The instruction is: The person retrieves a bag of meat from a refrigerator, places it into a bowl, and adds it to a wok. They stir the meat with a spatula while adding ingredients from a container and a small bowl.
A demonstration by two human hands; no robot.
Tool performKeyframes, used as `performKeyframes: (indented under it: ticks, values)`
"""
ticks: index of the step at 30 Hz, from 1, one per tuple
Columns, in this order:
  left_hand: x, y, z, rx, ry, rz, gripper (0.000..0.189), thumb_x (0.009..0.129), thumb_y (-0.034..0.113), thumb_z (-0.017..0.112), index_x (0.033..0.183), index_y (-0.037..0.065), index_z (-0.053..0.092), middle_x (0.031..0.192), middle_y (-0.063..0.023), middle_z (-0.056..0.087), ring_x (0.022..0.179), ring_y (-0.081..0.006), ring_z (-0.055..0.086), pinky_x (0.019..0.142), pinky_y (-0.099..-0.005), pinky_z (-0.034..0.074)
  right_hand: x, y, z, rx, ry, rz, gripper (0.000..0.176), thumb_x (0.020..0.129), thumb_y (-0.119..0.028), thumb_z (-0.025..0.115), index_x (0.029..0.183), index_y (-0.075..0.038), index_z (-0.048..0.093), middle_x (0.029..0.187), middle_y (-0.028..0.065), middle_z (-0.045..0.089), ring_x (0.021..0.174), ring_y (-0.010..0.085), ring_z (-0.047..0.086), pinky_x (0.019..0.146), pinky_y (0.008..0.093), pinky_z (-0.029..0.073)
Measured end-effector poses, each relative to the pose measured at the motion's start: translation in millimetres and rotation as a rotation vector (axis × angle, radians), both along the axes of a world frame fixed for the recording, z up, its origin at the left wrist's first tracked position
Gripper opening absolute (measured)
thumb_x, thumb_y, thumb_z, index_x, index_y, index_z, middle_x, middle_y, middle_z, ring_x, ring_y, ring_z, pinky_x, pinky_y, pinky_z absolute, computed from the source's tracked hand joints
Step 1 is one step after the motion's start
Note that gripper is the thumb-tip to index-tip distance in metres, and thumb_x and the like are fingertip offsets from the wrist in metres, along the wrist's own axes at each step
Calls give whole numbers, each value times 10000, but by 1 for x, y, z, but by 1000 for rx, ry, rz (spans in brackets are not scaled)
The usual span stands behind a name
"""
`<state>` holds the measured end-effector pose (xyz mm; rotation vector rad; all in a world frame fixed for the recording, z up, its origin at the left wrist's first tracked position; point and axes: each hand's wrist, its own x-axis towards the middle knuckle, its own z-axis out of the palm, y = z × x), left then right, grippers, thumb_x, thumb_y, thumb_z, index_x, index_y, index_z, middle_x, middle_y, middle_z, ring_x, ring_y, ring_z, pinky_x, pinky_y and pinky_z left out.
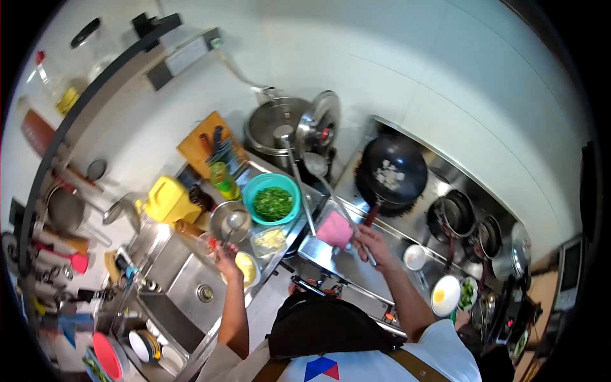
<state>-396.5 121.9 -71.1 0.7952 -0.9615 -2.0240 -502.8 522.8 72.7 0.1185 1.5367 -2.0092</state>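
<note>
ladle (342, 205) in right fingers (365, 237), blue-and-red emblem (321, 368) on white shirt (440, 356)

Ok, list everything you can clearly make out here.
Wok: one, black, on stove
Pans: several, dark, right of wok
Ladle: one, silver, in right hand
Cloth: one, pink, lower-left of wok
Sink: one, silver, left side
Jug: one, yellow, beyond sink
Steel bowl: one, silver, upper-right of sink
Basin: one, teal, beside steel bowl
Stockpot: one, silver, back corner
Chopping board: one, brown, beside stockpot
Left hand: one, bare, near steel bowl
Right hand: one, bare, around ladle
</note>
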Motion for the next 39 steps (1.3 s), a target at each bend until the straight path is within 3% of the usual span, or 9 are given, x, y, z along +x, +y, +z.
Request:
performKeyframes:
  ticks: [4,8,18,20,21,26,29,33,39]
  values:
    - [-2,11,5,79,-76,-64,378,929,213,521,1249,50,402,965,-131,594,817,-211,597,713,-315,509,-31,87,35,664,128,-94,325,879,-137,502,1182,-23,533,670,2,536,475,90,476,413,238,385]
    - [5,17,-16,262,-84,-159,357,911,137,495,1216,0,368,984,-126,587,839,-216,587,737,-323,507,-73,164,75,969,194,65,174,842,-139,527,755,6,565,587,29,523,419,103,463,367,262,378]
    - [24,90,18,222,-226,-179,472,920,149,492,1321,164,245,1040,-132,560,744,-202,536,661,-323,454,-122,203,95,1174,-20,406,201,837,-141,544,936,14,627,622,57,573,436,105,473,355,289,385]
    - [32,98,19,187,-226,-178,447,922,153,493,1309,164,269,1030,-126,568,736,-195,542,650,-319,454,-117,204,25,1002,-107,325,221,800,-128,540,986,-26,601,594,36,569,418,122,510,368,290,446]
    - [35,101,18,168,-256,-207,439,923,154,492,1305,162,276,1017,-121,574,728,-191,546,642,-318,455,-115,207,-35,918,107,230,226,803,-104,513,1002,-21,581,586,61,555,416,153,516,367,321,454]
    - [38,122,21,160,-389,-299,444,907,149,501,1303,133,301,919,-125,607,627,-182,570,548,-289,471,-112,136,-134,626,181,-305,219,893,-151,501,1068,-37,570,542,23,475,375,125,436,318,293,323]
    - [36,125,23,112,-373,-428,451,904,135,496,1309,97,300,884,-128,629,625,-176,588,531,-278,475,-140,161,-205,820,407,-409,260,914,-177,500,1138,-67,575,540,0,460,398,113,438,334,279,323]
    - [40,128,15,120,-404,-493,425,910,144,491,1292,100,311,880,-128,632,637,-182,596,533,-281,479,-114,182,-170,754,352,-457,318,903,-187,516,1198,-78,563,566,25,512,461,119,496,408,287,396]
    - [50,138,-5,101,-449,-640,383,924,188,501,1260,115,331,918,-140,627,681,-193,612,551,-287,488,-71,190,-91,1550,634,-220,362,870,-211,493,1221,-142,548,826,193,658,721,367,638,649,487,493]
